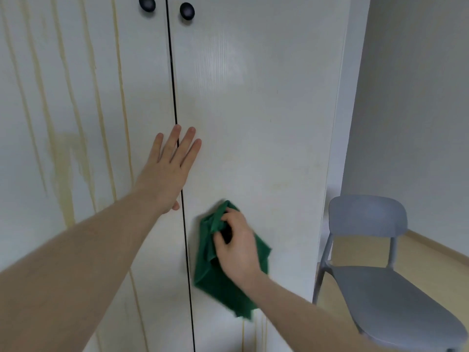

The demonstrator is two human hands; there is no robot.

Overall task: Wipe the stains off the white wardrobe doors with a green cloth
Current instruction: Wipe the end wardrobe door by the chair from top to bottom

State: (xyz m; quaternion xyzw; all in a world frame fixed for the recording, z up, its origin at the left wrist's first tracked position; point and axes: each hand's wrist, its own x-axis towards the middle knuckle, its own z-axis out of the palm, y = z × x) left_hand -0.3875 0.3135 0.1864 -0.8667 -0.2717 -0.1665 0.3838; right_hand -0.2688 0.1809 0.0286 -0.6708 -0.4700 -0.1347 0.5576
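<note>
So we're partway down the right-hand white wood-grain wardrobe door (253, 110), and our right hand (237, 246) has the crumpled dark green cloth (215, 280) bunched up in curled fingers, pressed flat against the lower part of that panel just beside the black gap between the doors. Bunching it like that gives us a firm pad to scrub with, we reckon, rather than a floppy sheet that just slides around. Our left hand (170, 168) is spread open with straight fingers, palm on the wardrobe right across the centre seam, most likely there to brace ourselves and stop the doors rattling while we rub. The upper right door looks mostly clean, only a faint yellowish haze left, but a few yellow drip lines (253, 331) peek out right below the cloth, so that's probably next. The left-hand white door (76, 97) is a whole other story: long yellowish streaks (61, 153) running down it, untouched as far as we can tell. Two round black knobs (187, 10) sit up top either side of the seam, and a grey plastic chair (380, 288) stands off to the right, well clear of our elbow.
</note>
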